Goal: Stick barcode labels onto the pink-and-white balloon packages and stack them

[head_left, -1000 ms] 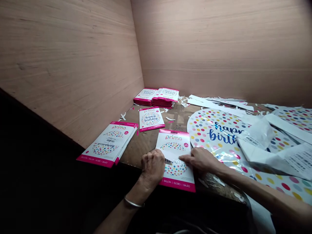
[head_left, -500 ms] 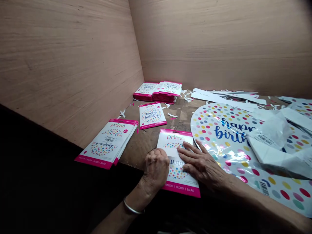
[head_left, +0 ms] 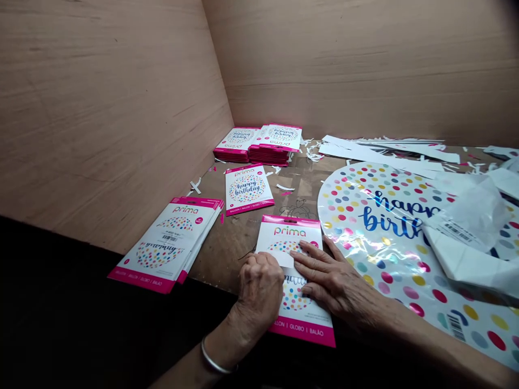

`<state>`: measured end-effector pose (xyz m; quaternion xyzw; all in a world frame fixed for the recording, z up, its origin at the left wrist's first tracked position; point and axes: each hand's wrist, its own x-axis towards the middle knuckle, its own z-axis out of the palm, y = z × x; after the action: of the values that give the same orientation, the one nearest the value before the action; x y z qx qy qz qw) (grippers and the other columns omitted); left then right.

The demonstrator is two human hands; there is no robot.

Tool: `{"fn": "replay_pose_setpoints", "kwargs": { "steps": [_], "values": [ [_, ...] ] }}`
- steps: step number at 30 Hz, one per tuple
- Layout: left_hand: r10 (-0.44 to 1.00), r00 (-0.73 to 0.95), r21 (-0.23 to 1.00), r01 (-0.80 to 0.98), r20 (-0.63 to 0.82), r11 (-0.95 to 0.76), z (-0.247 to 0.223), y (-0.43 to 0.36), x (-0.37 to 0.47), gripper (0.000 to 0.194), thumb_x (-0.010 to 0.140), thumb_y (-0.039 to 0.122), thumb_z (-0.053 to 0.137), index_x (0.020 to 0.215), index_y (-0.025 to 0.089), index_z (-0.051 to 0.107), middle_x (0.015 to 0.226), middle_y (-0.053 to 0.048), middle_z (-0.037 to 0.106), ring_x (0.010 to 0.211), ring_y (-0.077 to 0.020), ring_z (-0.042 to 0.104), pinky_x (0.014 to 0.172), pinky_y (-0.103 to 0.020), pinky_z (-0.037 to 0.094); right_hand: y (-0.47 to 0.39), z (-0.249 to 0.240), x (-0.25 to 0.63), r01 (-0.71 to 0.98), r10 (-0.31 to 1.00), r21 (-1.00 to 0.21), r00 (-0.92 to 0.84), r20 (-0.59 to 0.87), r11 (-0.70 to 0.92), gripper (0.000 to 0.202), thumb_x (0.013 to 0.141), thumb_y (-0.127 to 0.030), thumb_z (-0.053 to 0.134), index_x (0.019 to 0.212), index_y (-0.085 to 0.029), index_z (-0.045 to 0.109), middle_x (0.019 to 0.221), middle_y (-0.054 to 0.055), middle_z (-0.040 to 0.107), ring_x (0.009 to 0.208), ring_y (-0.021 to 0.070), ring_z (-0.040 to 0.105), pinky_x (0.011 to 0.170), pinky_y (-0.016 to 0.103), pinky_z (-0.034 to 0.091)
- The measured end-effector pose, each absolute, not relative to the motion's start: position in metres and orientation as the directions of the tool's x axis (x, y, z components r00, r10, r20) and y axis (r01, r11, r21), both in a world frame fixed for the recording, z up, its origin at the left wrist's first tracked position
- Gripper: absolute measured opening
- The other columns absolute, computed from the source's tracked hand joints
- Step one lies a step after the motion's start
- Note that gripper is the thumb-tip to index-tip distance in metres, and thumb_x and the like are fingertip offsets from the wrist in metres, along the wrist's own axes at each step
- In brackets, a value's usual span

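A balloon packet [head_left: 300,319], white with pink ends, lies at the table's front edge, its lower part jutting past it. My left hand [head_left: 259,289] is closed in a fist over the packet's left side. From its knuckles a plain white sticker strip [head_left: 283,258] crosses the printed circle; the fingertips are hidden. My right hand [head_left: 334,281] lies flat across the packet's right side, fingers spread, their tips by the strip's right end. Left of both hands, a small stack of like packets [head_left: 162,246] shows a barcode strip across its top one.
A single packet [head_left: 248,189] lies behind the stack. Taller packet piles [head_left: 237,143] stand in the corner of the wooden walls [head_left: 344,59]. To the right spreads a large dotted foil balloon [head_left: 389,259] with crumpled white backing paper [head_left: 466,227] on it. Paper strips [head_left: 377,154] and scraps lie behind.
The white strip now shows more plainly between my hands, standing out over the print. Both hands stay on the same packet; the view has shifted slightly.
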<state>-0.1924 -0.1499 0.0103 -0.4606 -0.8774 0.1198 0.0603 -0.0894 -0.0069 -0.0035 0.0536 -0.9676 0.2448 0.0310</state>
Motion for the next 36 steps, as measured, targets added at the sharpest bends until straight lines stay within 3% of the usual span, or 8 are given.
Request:
{"fn": "replay_pose_setpoints", "kwargs": {
  "steps": [6, 13, 18, 25, 31, 36],
  "values": [
    [0.866, -0.498, -0.223, 0.84, 0.046, 0.495, 0.009, -0.151, -0.197, 0.028, 0.074, 0.002, 0.041, 0.09, 0.002, 0.063, 0.107, -0.023, 0.061, 0.101, -0.0315, 0.057, 0.084, -0.04, 0.048, -0.006, -0.01, -0.089, -0.145, -0.102, -0.442, -0.988, 0.119, 0.885, 0.038, 0.092, -0.036, 0.035, 0.125, -0.019, 0.047, 0.138, 0.004, 0.039, 0.133, 0.0214, 0.02, 0.109, 0.049, 0.003],
    [0.888, -0.455, -0.19, 0.868, 0.07, 0.46, -0.003, -0.152, -0.199, 0.028, 0.077, 0.007, 0.047, 0.099, -0.002, 0.062, 0.11, -0.027, 0.059, 0.109, -0.0362, 0.052, 0.089, -0.042, 0.047, -0.006, -0.013, -0.09, -0.137, -0.085, -0.443, -0.987, 0.137, 0.886, 0.037, 0.092, -0.035, 0.037, 0.124, -0.019, 0.048, 0.138, 0.006, 0.038, 0.132, 0.0227, 0.022, 0.108, 0.051, 0.009],
    [0.932, -0.362, -0.005, 0.932, -0.008, 0.362, 0.001, -0.171, -0.203, 0.057, 0.086, 0.043, 0.041, 0.118, -0.003, 0.05, 0.127, -0.027, 0.045, 0.123, -0.0352, 0.036, 0.097, -0.049, 0.038, -0.006, -0.014, -0.089, -0.149, -0.094, -0.433, -0.985, 0.147, 0.889, 0.034, 0.092, -0.033, 0.037, 0.119, -0.018, 0.051, 0.138, 0.007, 0.038, 0.133, 0.0221, 0.019, 0.108, 0.051, 0.009],
    [0.977, -0.174, 0.215, 0.956, -0.124, 0.197, 0.004, -0.197, -0.224, 0.065, 0.087, 0.051, 0.028, 0.137, 0.011, 0.025, 0.145, -0.015, 0.02, 0.135, -0.0252, 0.009, 0.107, -0.054, 0.016, -0.007, -0.01, -0.089, -0.129, -0.085, -0.453, -0.99, 0.115, 0.882, 0.032, 0.093, -0.037, 0.034, 0.1, -0.019, 0.059, 0.139, 0.01, 0.036, 0.134, 0.0212, 0.015, 0.108, 0.049, 0.01],
    [0.989, -0.092, 0.245, 0.962, -0.119, 0.119, 0.001, -0.201, -0.225, 0.075, 0.083, 0.056, 0.028, 0.139, 0.007, 0.016, 0.146, -0.017, 0.013, 0.135, -0.0256, 0.003, 0.108, -0.05, 0.015, -0.006, -0.007, -0.091, -0.14, -0.102, -0.456, -0.989, 0.108, 0.879, 0.031, 0.092, -0.036, 0.034, 0.092, -0.018, 0.059, 0.139, 0.012, 0.036, 0.134, 0.0241, 0.016, 0.108, 0.05, 0.011],
    [0.984, -0.107, 0.214, 0.967, -0.14, 0.136, 0.006, -0.198, -0.221, 0.082, 0.08, 0.061, 0.03, 0.138, 0.006, 0.018, 0.145, -0.019, 0.016, 0.135, -0.0267, 0.005, 0.108, -0.05, 0.017, -0.006, -0.008, -0.091, -0.146, -0.108, -0.458, -0.988, 0.109, 0.877, 0.03, 0.092, -0.037, 0.034, 0.093, -0.018, 0.058, 0.138, 0.012, 0.037, 0.134, 0.0244, 0.017, 0.107, 0.052, 0.012]
  ]
}}
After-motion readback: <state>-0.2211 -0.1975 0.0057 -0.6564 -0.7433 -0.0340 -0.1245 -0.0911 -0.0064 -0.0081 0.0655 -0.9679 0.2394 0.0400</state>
